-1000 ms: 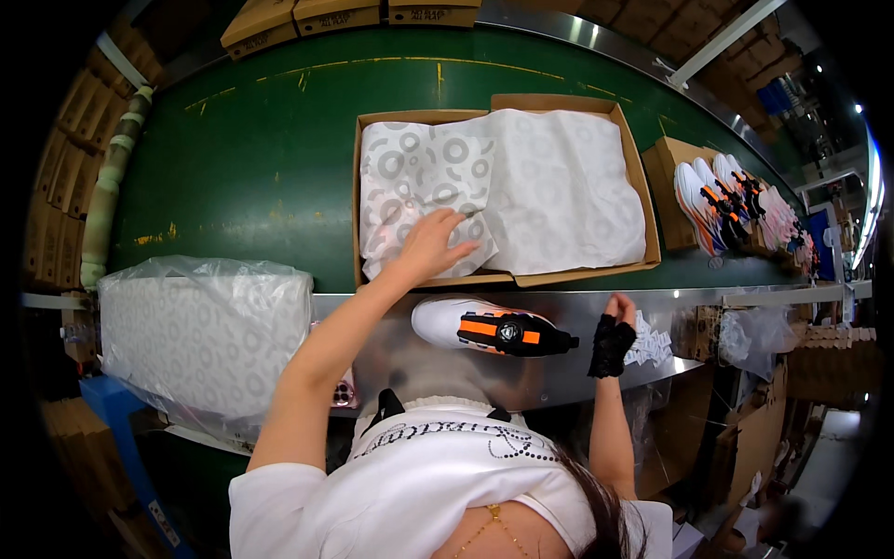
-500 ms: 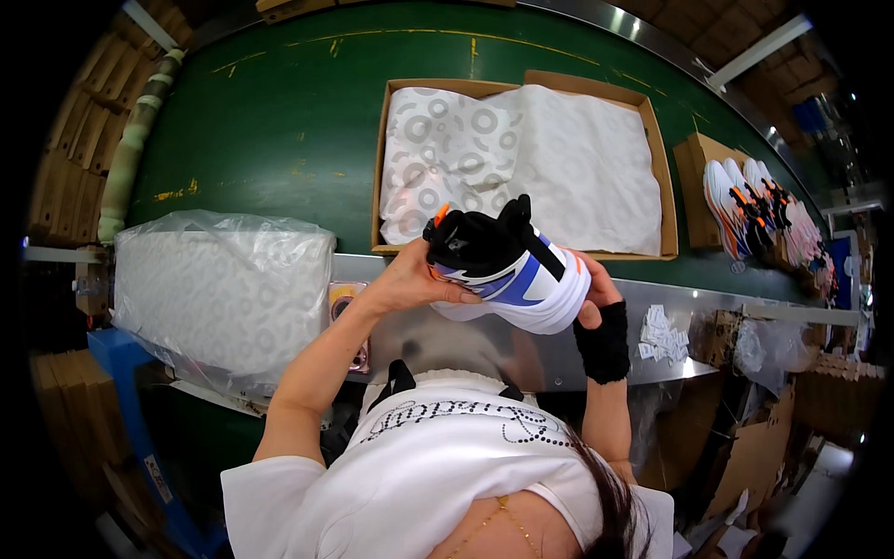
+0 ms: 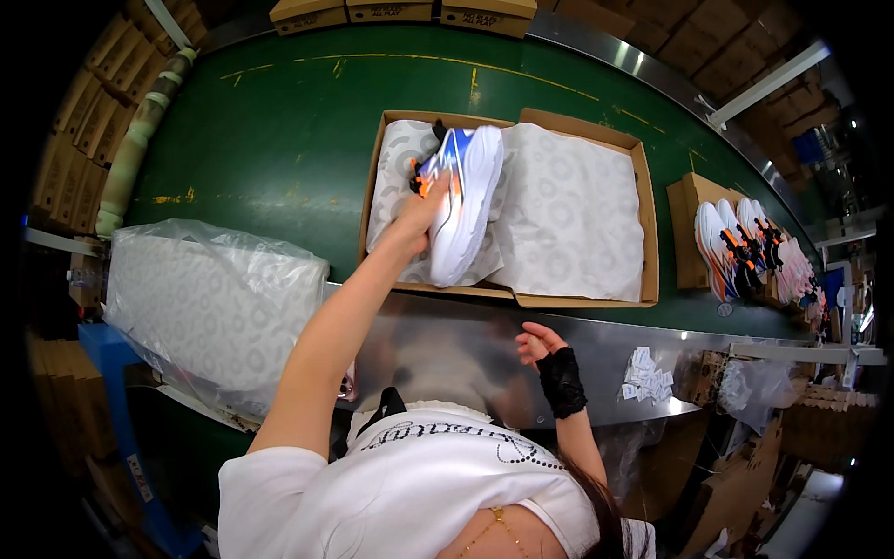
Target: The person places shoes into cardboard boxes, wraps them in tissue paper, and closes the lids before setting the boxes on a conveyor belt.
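Observation:
My left hand (image 3: 425, 216) grips a white sneaker (image 3: 473, 200) with blue and orange parts by its lace side. The shoe is tilted on its side, its white sole toward the right. It is over the left half of an open brown shoebox (image 3: 651, 233); whether it touches the paper I cannot tell. Patterned white tissue paper (image 3: 577, 210) lines both halves of the box. My right hand (image 3: 540, 343), with a black wrist covering (image 3: 562, 382), is above the steel table edge (image 3: 438, 326) in front of the box. Its fingers are loosely bent and hold nothing.
A plastic-wrapped stack of patterned paper (image 3: 214, 307) lies at the left. On the right, several sneakers (image 3: 715, 240) stand by a brown box (image 3: 684, 214). Small white slips (image 3: 646, 377) are heaped on the steel edge. Closed shoeboxes (image 3: 391, 11) line the green table's (image 3: 279, 121) far side.
Both hands held the sneaker before. My left hand has carried it forward over the box and turned it on its side. My right hand has let go and drawn back.

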Tool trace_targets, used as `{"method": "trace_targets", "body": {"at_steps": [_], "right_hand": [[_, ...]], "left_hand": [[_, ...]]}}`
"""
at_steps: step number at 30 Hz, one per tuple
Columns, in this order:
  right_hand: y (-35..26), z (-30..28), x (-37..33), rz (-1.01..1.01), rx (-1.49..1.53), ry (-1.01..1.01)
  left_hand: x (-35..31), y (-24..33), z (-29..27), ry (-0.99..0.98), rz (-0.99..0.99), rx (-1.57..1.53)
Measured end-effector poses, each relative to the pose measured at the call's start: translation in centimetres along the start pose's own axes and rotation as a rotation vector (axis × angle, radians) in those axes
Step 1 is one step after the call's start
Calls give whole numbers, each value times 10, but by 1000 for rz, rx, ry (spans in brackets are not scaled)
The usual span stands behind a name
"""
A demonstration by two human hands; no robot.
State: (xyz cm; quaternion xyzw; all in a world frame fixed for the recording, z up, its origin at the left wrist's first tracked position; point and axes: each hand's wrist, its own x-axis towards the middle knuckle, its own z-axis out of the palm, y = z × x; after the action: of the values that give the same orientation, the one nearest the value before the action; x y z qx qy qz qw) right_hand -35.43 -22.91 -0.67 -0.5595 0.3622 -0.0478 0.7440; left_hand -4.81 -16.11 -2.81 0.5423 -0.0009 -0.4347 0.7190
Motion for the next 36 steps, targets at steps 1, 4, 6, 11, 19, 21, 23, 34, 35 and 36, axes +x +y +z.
{"method": "trace_targets", "body": {"at_steps": [1,4,6,11,19,21,23,34,35,36], "right_hand": [[4,2,4,25,42,18],[6,1,22,59,259,108],[6,3,42,32,472,158],[-13,13,66,-253,-141,468],[6,51,97,-938,-1412,504],[6,55,93,-880,-1384,454],[2,57,93,-823,-1403,419],[-165,46,47,-831,-1133,64],[-177,49,39,-787,-1041,64],[-181,50,35,-840,-1049,145]], "left_hand": [[22,-18,-9,1,-51,-41],[30,-35,19,-34,-206,99],[16,-30,25,-125,-358,119],[-38,-3,-16,-218,-41,134],[-69,-14,-97,313,369,390],[-61,-32,-103,281,413,643],[-54,-27,-111,252,292,777],[-130,74,-51,-119,-159,83],[-138,83,-46,-140,-213,76],[-143,89,-39,-169,-269,70]]}}
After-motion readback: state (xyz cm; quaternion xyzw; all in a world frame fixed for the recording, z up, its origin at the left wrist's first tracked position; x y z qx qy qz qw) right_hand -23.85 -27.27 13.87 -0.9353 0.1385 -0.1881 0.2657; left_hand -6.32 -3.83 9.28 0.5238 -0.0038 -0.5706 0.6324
